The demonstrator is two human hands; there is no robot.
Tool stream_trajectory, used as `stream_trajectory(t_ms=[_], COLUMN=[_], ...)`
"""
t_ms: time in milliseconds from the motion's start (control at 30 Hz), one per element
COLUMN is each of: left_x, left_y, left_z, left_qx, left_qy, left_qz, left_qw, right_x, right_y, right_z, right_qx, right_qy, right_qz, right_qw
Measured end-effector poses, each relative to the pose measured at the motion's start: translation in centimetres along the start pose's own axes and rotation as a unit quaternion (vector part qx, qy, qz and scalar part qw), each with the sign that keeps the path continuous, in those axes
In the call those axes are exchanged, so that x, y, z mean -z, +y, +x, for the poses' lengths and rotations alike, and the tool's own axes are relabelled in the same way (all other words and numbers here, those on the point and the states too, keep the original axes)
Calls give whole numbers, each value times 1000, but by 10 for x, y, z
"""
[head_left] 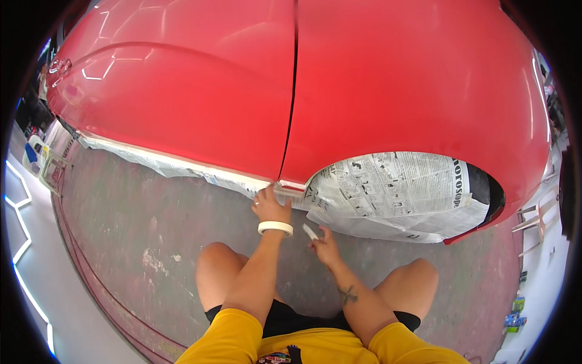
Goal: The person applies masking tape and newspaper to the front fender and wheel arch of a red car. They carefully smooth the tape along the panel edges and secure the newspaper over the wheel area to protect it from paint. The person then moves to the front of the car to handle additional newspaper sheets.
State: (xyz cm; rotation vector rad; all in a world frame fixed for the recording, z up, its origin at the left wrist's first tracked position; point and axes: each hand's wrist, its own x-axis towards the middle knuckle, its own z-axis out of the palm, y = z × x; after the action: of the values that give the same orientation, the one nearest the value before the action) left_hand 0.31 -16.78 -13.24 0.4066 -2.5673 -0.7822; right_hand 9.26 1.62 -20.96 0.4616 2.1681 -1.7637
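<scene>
Left hand (271,206), fingers loosely spread, touches the masked sill (225,176) under the red door (200,91) (tape roll (275,229) around its wrist); right hand (325,246) grips a pale strip (310,232). Even fingertip pressure should flatten edges best.

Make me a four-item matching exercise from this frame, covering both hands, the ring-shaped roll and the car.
Column one
1. Pale tape roll
2. Left hand
3. Car body
4. Right hand

Column two
A. Shiny red
B. Holding a small, pale, flat piece
C. Around the left wrist
D. At the car's lower edge, near the bottom of the dark panel gap

Right pairs: 1-C, 2-D, 3-A, 4-B.
</scene>
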Motion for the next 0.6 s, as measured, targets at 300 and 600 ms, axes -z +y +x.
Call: stream_trajectory(t_ms=[300,600], left_x=[5,-12], left_y=[-28,-39], left_z=[0,1], left_qx=[37,118], left_qy=[-119,-425], left_qz=[-191,-377], left_qw=[974,814], right_x=[-20,4], right_y=[-22,-35], right_z=[10,7], right_qx=[43,86], right_qy=[23,-2], right_qz=[46,42], right_qw=[998,995])
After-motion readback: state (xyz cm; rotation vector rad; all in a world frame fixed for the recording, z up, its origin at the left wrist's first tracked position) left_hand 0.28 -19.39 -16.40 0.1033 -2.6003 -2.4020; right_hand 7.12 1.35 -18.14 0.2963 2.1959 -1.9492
